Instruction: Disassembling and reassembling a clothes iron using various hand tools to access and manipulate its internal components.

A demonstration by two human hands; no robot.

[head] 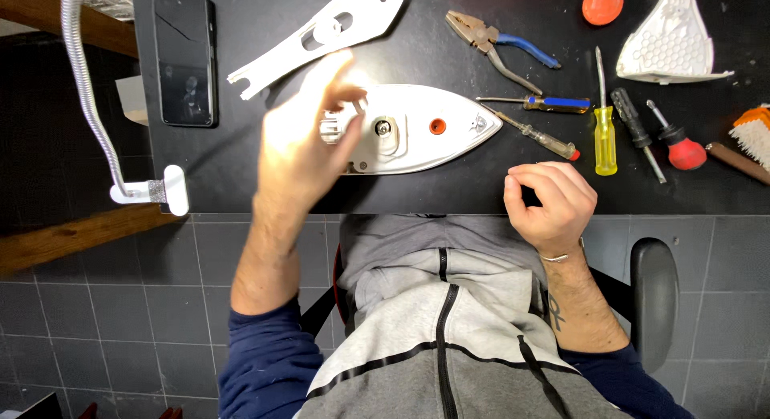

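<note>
— Fingers first: what are yours doing?

— Fingers of my left hand (301,138) are spread loose above the rear of the iron body (417,129). Thumb and forefinger tips come close at a small white ribbed knob (333,129) there, but I cannot tell whether they pinch it. My right hand (549,201) is curled at the near edge of the table (241,158), fingertips drawn together against the thumb, holding nothing I can see.

— And the iron?

— It lies flat, mid-table near the front edge, its pointed nose toward my right hand, with an orange button (437,126) on top.

— Around it?

— A white handle shell (321,36) lies behind my left hand, with a black phone (185,60) toward the far left corner. Pliers (493,46) and several screwdrivers (605,122) lie beyond my right hand, and an orange cap (602,4) sits at the far edge.
</note>
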